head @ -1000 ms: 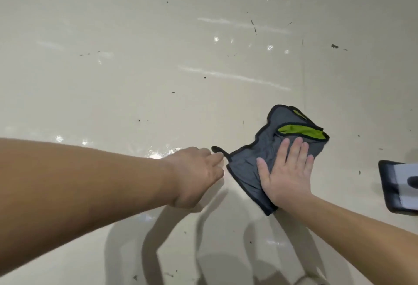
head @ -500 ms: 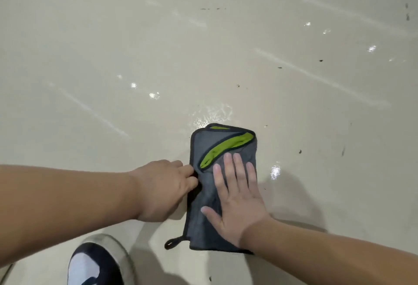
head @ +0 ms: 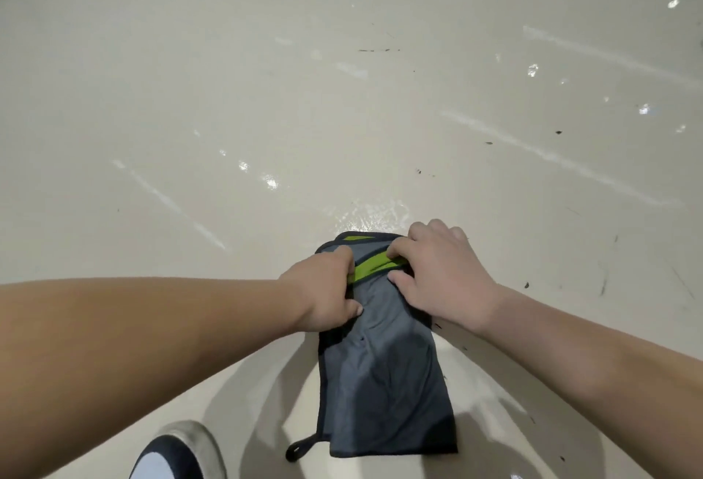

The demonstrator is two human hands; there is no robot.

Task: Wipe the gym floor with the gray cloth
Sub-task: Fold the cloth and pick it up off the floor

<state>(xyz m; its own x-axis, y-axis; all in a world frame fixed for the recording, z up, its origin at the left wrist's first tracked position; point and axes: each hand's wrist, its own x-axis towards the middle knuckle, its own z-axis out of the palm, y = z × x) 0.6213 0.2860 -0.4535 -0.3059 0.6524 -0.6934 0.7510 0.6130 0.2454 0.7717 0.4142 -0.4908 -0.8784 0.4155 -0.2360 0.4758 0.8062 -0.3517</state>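
Nearest the camera, at the lower left, the toe of a dark shoe (head: 178,452) with a white cap stands on the gym floor (head: 152,79), just beside the gray cloth (head: 384,376). The cloth lies lengthwise away from the person, its near end flat on the floor with a small black hanging loop (head: 298,450) poking out at the near left corner. Shadows of both arms fall on the floor on either side of it.

Farther along, both hands have hold of the cloth's far end. The left hand (head: 323,290) curls its fingers round the left edge, thumb pressed onto the gray fabric. The right hand (head: 441,277) curls over the far right corner, its forefinger on the lime-green strip (head: 371,269) and its thumb on the fabric below. The fabric between them is bunched and creased.

Just beyond the cloth is a glossy wet patch (head: 372,214). Farther off the pale floor carries long whitish streaks (head: 551,159), bright glints and scattered black specks (head: 418,171), most of them to the right.
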